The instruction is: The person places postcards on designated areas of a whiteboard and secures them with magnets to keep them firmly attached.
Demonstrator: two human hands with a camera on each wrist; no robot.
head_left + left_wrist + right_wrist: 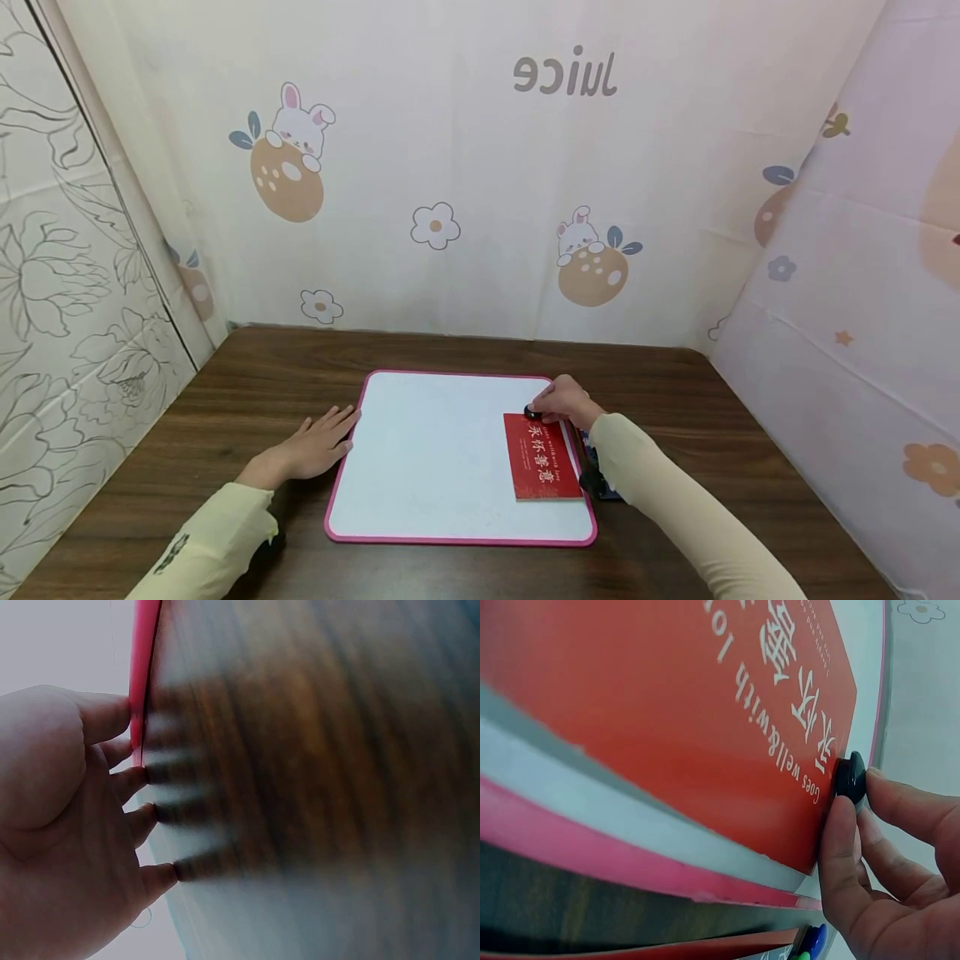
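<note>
A whiteboard [420, 467] with a pink frame lies flat on the wooden table. On its right part is a red booklet [536, 467] with white characters and letters. My right hand [566, 400] pinches a round black magnet [850, 777] between thumb and fingers. The magnet sits at the booklet's top edge, close over the board. My left hand [318, 446] lies with its fingers spread at the board's left edge, fingertips right at the pink frame [142, 667]. Nothing is in its grasp.
Beside the board's right edge, partly hidden by my right sleeve [630, 458], lies a dark blue item [609, 493]. Near there the right wrist view shows a small blue round piece [817, 941] and a green one. A printed curtain [480, 167] hangs behind the table [675, 400].
</note>
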